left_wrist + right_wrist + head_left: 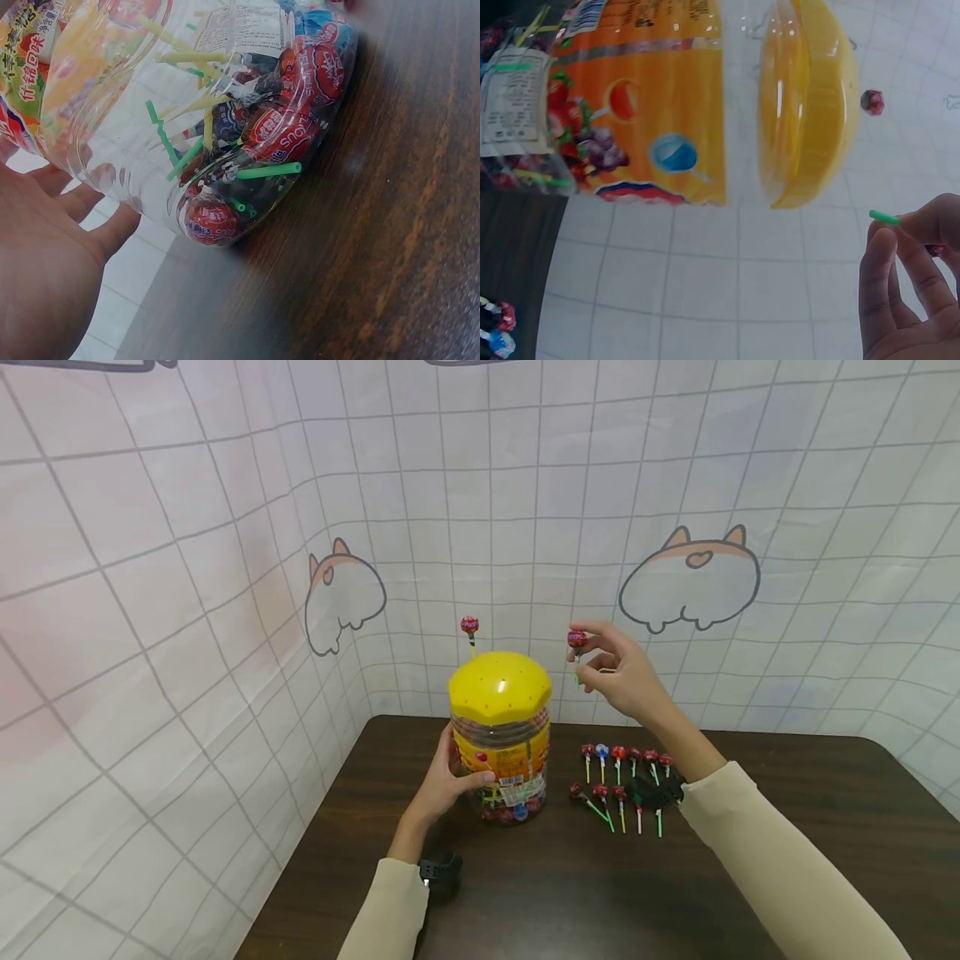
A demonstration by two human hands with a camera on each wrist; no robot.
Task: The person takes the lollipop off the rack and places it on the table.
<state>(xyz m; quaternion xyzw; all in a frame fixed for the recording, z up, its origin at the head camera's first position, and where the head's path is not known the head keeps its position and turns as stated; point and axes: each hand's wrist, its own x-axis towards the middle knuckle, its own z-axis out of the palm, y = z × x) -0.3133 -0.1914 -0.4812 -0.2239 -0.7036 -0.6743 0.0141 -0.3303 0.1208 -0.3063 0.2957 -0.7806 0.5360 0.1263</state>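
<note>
A clear plastic candy jar (pixel 501 743) with a yellow lid (pixel 500 687) stands on the table, with lollipops inside. One lollipop (pixel 469 625) sticks upright from the far left of the lid, its red-wrapped head on top. Around the jar's left side my left hand (pixel 447 782) grips it, thumb across the front label. To the right of the lid and above it, my right hand (pixel 617 670) pinches another red-wrapped lollipop (pixel 577 640) by its green stick, head up. Only the green stick end (pixel 885 217) shows clearly in the right wrist view. Small holes dot the lid.
Two rows of lollipops (pixel 618 793) lie on the dark wooden table (pixel 540 893) right of the jar, partly beneath my right forearm. Behind the table hangs a white gridded cloth (pixel 510 527) with cartoon drawings; it also runs along the left side.
</note>
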